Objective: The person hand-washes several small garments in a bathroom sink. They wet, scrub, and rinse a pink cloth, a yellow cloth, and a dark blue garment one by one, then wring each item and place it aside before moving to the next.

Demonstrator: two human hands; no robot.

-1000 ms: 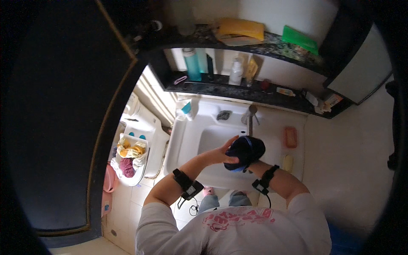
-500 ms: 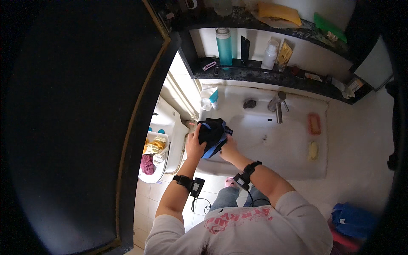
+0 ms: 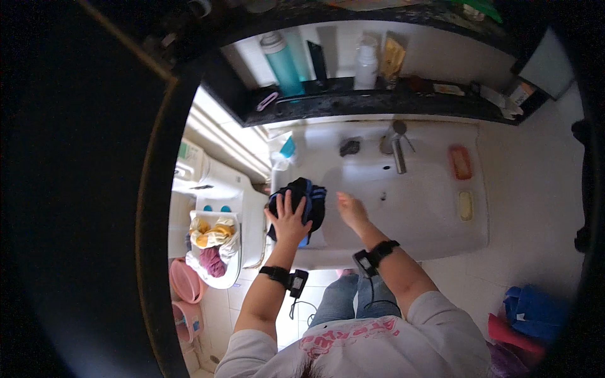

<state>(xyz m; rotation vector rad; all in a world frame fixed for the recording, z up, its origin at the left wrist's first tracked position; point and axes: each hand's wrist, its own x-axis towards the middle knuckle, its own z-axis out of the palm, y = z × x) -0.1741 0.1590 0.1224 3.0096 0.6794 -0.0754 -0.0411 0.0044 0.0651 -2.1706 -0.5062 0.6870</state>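
Observation:
A bunched black cloth garment with blue stripes (image 3: 317, 206) rests on the left part of the white sink (image 3: 416, 220). Across it lies my left hand (image 3: 290, 222), fingers spread and pressing on the fabric. My right hand (image 3: 353, 211) hovers over the basin just right of the garment, apart from it, with its fingers curled together and nothing visible in them. The metal faucet (image 3: 396, 146) stands behind, and a dark lump (image 3: 350, 147) sits left of it. A pale yellow soap bar (image 3: 465, 206) and a reddish soap dish (image 3: 460, 162) are on the right rim.
A black shelf (image 3: 340, 101) behind the sink carries a teal bottle (image 3: 283, 66), a white pump bottle (image 3: 365, 63) and tubes. A white-and-teal tube (image 3: 287, 150) stands at the sink's back left. Clothes (image 3: 214, 236) lie on the toilet at left, above pink basins (image 3: 187, 280).
The garment has gone from being held in both hands to lying on the sink's left side. My left hand has spread over it; my right hand has let go and moved right.

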